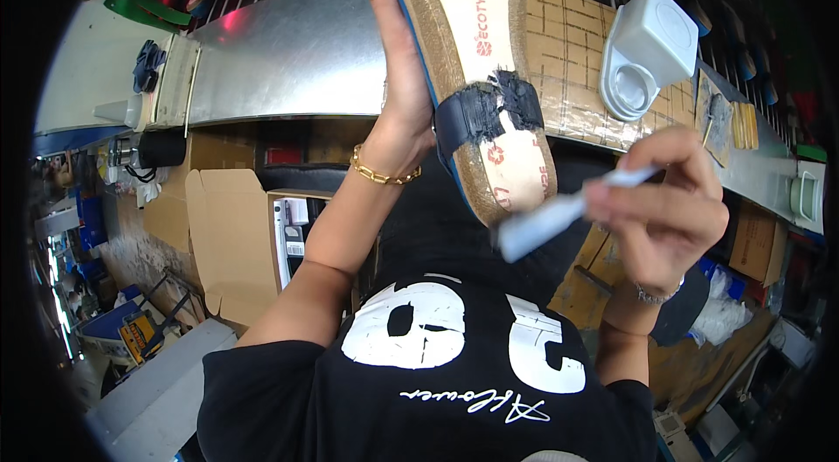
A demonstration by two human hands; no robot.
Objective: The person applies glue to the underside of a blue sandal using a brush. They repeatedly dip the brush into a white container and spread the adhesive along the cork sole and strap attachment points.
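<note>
1. My left hand is raised in the upper middle of the frame, palm against the edge of a sandal, with its fingers stretched up along the sandal's side and clamped on it.
2. The sandal stands nearly upright, its underside turned toward me: a pale lining board with a cork-coloured rim and a blue edge on the left.
3. A dark strap wraps across the lower half of the sandal, its ends folded onto the pale board.
4. My right hand sits at the right middle of the frame, its fingers pinched together on the handle of a light grey brush.
5. The tip of the brush points left and down, just beside the lower end of the sandal; I cannot tell if it touches.
6. A gold chain bracelet circles my left wrist, and a silver bracelet my right.
7. Behind the sandal, a table with a gridded tan surface runs across the upper right, and a white plastic container with its lid swung open rests on it.
8. A shiny metal sheet spans the upper left.
9. An open cardboard box stands at lower left, beside my left forearm.
</note>
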